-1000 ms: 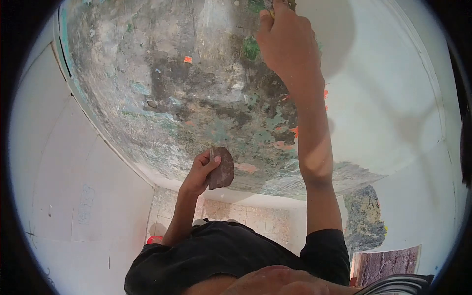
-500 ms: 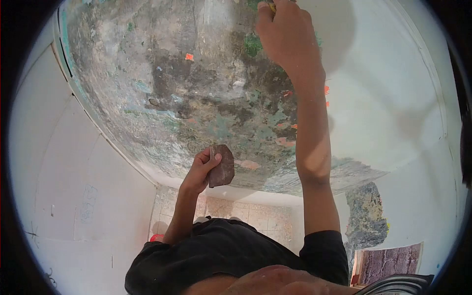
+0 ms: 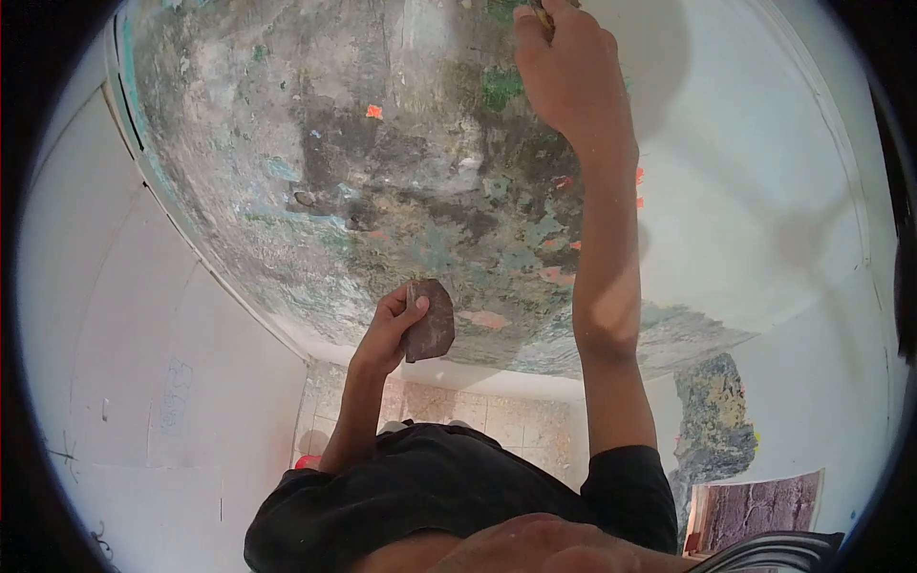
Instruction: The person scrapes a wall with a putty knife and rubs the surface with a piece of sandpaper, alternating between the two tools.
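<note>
Side wall (image 3: 115,325) bears illegible scrawl (image 3: 176,393); left hand (image 3: 387,328) grips plate (image 3: 435,329).

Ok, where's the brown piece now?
In the head view, the brown piece is just left of centre, in the grip of the left hand, with a pink patch on the wall to its right.

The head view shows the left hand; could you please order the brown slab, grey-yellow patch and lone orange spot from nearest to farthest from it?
1. Brown slab: held in the left hand.
2. Lone orange spot: higher in the view.
3. Grey-yellow patch: lower right, farthest away.
</note>
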